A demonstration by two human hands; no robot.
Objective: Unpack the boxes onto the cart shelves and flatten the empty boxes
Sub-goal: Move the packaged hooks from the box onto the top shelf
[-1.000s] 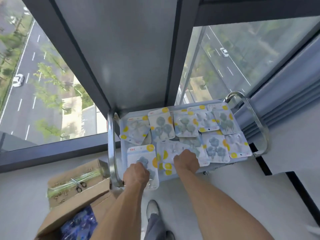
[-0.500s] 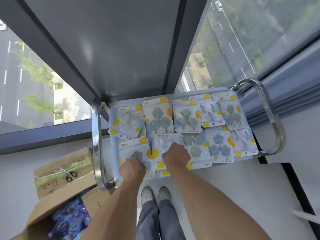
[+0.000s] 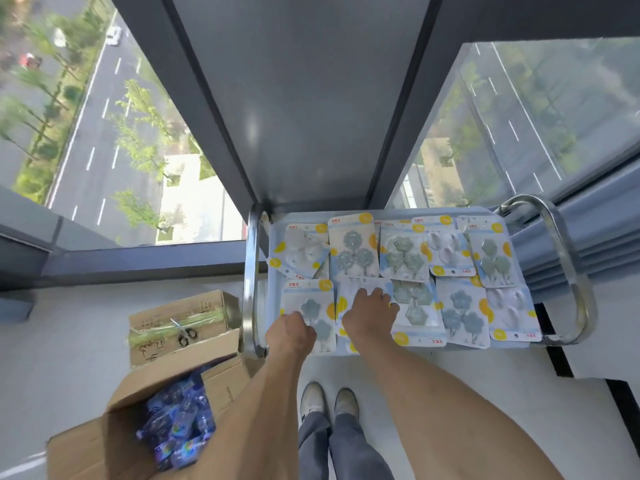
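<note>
1. the hook packs [image 3: 353,252] are thin card backings with a clear blister over three small flower-shaped hooks. judge them light, flat and a little bendy, and likely to slide on each other where they overlap.
2. they lie in two rough rows on the top cart shelf [image 3: 377,213], filling it from under your hands out to the far rail and to the right handle [image 3: 568,271].
3. your left hand [image 3: 291,332] rests on the near-left pack [image 3: 308,311], with its fingers curled at the pack's lower edge. it seems to pinch the pack there, though the knuckles hide the tips.
4. your right hand [image 3: 370,315] lies just beside it on a white pack [image 3: 360,289], with its fingers spread and pressing flat, gripping nothing.
5. to shift a pack, take it by a card edge or corner, not by the blister, which would probably dent. press lightly so the neighbours don't skate.
6. down to the left of your left hand an open box [image 3: 114,431] on the floor holds shiny blue packets [image 3: 176,427]. beyond it a second cardboard box [image 3: 180,323] carries scissors [image 3: 185,336] on its taped top.
7. against half a second ago, your right-hand fingers have uncurled from a loose fist to flat and reached a little farther onto the white pack. your left hand has hardly moved, and the packs look unshifted.
</note>
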